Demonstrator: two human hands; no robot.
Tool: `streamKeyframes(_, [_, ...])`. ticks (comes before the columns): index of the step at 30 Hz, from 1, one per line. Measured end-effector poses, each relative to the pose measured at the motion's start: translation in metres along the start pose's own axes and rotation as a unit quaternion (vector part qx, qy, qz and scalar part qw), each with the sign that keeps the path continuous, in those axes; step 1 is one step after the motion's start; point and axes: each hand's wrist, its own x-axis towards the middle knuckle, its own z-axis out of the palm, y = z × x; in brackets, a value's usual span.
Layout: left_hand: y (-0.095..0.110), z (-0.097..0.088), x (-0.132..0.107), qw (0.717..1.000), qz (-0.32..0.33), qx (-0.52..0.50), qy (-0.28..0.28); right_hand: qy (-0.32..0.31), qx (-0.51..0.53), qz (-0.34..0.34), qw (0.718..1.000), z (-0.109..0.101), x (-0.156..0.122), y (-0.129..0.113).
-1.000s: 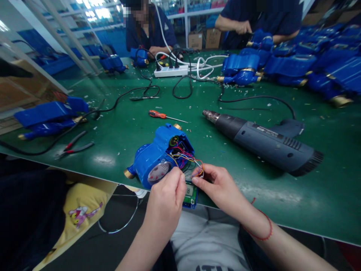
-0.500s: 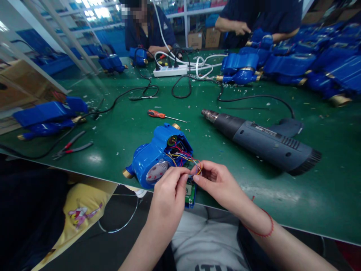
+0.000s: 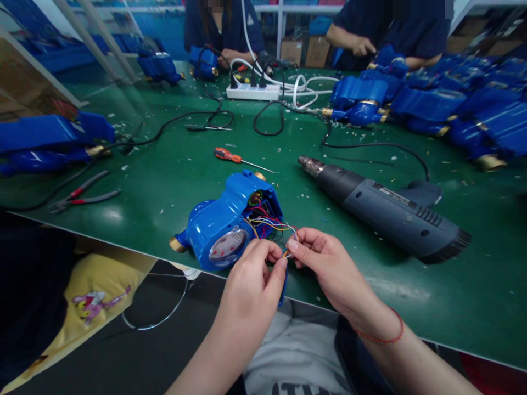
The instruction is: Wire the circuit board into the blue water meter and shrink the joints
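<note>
A blue water meter (image 3: 224,222) with a round dial lies on the green table (image 3: 164,186) near its front edge, its housing open and coloured wires (image 3: 272,222) spilling out. My left hand (image 3: 251,291) is closed around a small circuit board, seen edge-on at the table's edge, while its fingertips pinch the wire ends. My right hand (image 3: 325,269) pinches the same wire bundle just to the right of the meter. A red string circles my right wrist.
A dark heat gun (image 3: 382,211) lies right of the meter, its cord running back. An orange screwdriver (image 3: 234,159) and red-handled pliers (image 3: 82,195) lie on the table. A white power strip (image 3: 252,91), several blue meters (image 3: 432,101) and two seated people's hands are at the far side.
The circuit board has been turned from lying flat to edge-on in my left hand. Both hands have drawn closer together on the wires. The view has tilted down slightly.
</note>
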Motion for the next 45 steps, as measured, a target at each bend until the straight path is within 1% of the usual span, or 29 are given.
streamKeyframes(5, [0.002,-0.001,-0.001,1.0,-0.007,-0.023,-0.005,-0.02,0.024,0.01,0.999,-0.003,-0.001,-0.004])
streamKeyframes(11, [-0.001,0.001,-0.002,0.999,-0.034,-0.038,-0.007,-0.034,0.045,0.018,0.998,-0.006,0.0,-0.003])
streamKeyframes(14, [-0.003,0.002,-0.001,0.998,-0.041,-0.035,-0.008,-0.038,0.041,0.013,0.998,-0.007,0.0,-0.003])
streamKeyframes(20, [-0.002,0.003,0.0,0.999,-0.033,-0.01,0.004,-0.053,0.028,0.0,0.998,-0.007,0.0,-0.002])
streamKeyframes(25, [-0.002,0.001,-0.003,0.999,-0.023,-0.025,0.001,-0.03,0.013,-0.003,0.999,-0.005,-0.001,-0.001])
streamKeyframes(29, [-0.003,-0.002,-0.006,0.999,0.003,-0.05,0.008,-0.015,0.006,0.004,1.0,-0.003,-0.002,-0.001])
streamKeyframes(32, [-0.003,-0.003,-0.006,0.999,0.032,-0.025,0.022,-0.004,-0.001,0.005,1.0,-0.001,-0.002,-0.002])
streamKeyframes(37, [-0.003,-0.001,-0.005,0.996,0.077,0.016,0.03,0.005,0.002,-0.002,1.0,0.002,0.0,-0.002])
streamKeyframes(42, [-0.002,0.001,-0.006,0.994,0.074,0.062,0.049,0.007,0.016,-0.013,1.0,0.004,0.0,-0.003])
streamKeyframes(45, [-0.001,0.001,-0.006,0.995,0.058,0.071,0.046,0.002,0.026,-0.015,1.0,0.004,0.0,-0.002])
